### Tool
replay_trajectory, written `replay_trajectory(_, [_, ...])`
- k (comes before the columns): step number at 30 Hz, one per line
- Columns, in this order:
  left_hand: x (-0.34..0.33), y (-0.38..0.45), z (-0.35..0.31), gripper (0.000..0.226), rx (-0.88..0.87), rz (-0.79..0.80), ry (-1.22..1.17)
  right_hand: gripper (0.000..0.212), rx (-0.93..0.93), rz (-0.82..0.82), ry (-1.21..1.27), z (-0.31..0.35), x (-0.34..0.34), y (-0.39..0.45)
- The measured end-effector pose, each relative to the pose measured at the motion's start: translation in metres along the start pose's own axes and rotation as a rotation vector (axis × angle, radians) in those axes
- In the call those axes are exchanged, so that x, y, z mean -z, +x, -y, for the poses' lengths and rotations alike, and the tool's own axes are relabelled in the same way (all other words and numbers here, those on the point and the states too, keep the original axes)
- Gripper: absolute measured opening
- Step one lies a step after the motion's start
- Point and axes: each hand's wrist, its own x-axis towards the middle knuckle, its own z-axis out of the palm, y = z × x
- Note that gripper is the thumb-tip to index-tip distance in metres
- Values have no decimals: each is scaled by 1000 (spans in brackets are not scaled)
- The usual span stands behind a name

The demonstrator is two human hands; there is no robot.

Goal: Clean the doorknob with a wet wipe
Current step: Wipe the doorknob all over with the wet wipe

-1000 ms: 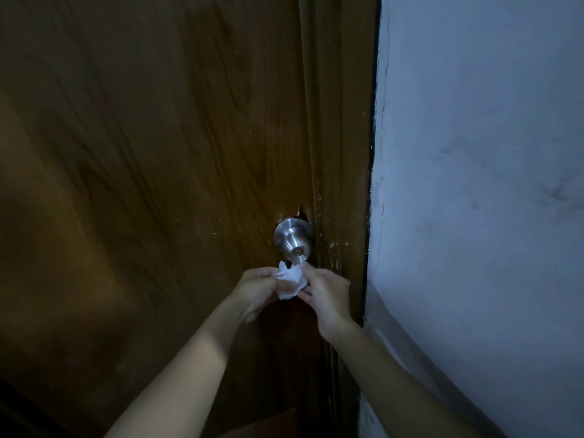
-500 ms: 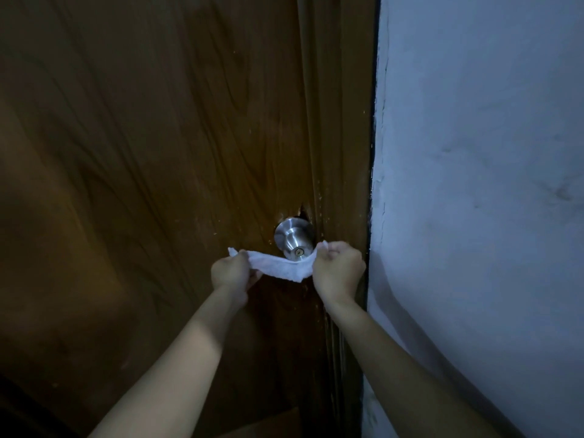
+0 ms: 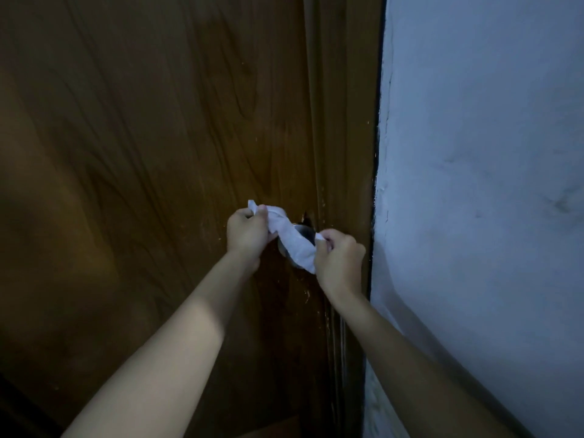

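I see the white wet wipe twisted into a band across the doorknob, slanting upper-left to lower-right; my left hand and right hand each grip an end.

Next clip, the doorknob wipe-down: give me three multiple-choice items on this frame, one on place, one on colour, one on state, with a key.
1. Where is the wet wipe?
A. Draped across the doorknob
B. On the floor
C. Stuck to the wall

2. What colour is the wipe?
A. Blue
B. White
C. Yellow

3. How is the wipe held?
A. By neither hand
B. By the right hand alone
C. By both, the left hand gripping its upper end

Key: 1 A, it covers most of the knob; 2 B, pale against the brown door; 3 C, one fist on each end.
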Motion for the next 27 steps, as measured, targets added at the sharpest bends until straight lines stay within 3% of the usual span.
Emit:
replay_trajectory(5, [7,-8,-2,31,-139,-54,-130,18,163,-193,170,7,14,0])
replay_trajectory(8, [18,-8,9,41,-378,-117,34,19,316,-264,175,15,16,6])
replay_trajectory(10, [24,-10,21,48,-598,-66,287,25,332,-119,51,6,14,9])
replay_trajectory(13, [29,-11,42,42,-791,42,713,28,131,228,-132,-13,3,2])
replay_trajectory(15, [28,-11,54,34,-788,110,872,31,45,331,-258,-23,-2,-5])
replay_trajectory(18, [25,-10,63,28,-698,108,911,37,9,444,-438,-32,-6,-13])
replay_trajectory(27, [10,-8,80,22,-514,244,1019,31,-83,483,-428,-42,-10,-15])
